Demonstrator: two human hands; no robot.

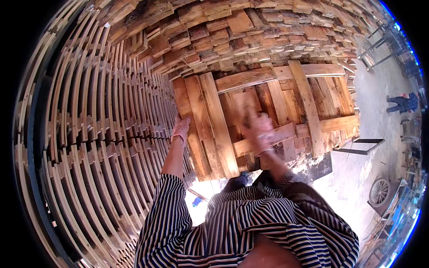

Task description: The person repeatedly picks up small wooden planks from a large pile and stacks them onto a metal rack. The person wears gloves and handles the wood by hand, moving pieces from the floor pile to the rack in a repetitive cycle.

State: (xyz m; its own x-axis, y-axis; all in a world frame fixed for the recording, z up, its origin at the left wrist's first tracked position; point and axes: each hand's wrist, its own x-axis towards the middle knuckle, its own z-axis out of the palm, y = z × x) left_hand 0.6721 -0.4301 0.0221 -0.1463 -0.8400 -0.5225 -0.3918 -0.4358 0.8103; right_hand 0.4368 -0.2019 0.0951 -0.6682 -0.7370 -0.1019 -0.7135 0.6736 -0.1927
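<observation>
A stack of rough wooden boards (199, 109) lies before me, with longer planks (306, 107) crossing its top. My left hand (181, 127), in a pale pinkish glove, rests against the left edge of the stack, its fingers lying along the outermost board. Over the middle of the stack, my right hand (259, 130) is smeared by motion. A short wooden board (244, 101), blurred along with it, appears to be in its grip; the fingers themselves are hard to make out.
Tall racks of thin slats (103, 120) rise close on the left. Behind the stack is a large pile of short boards (241, 22). On the right are a concrete floor (353, 178), a black metal frame (359, 146), a spoked wheel (379, 191) and a distant person (402, 102).
</observation>
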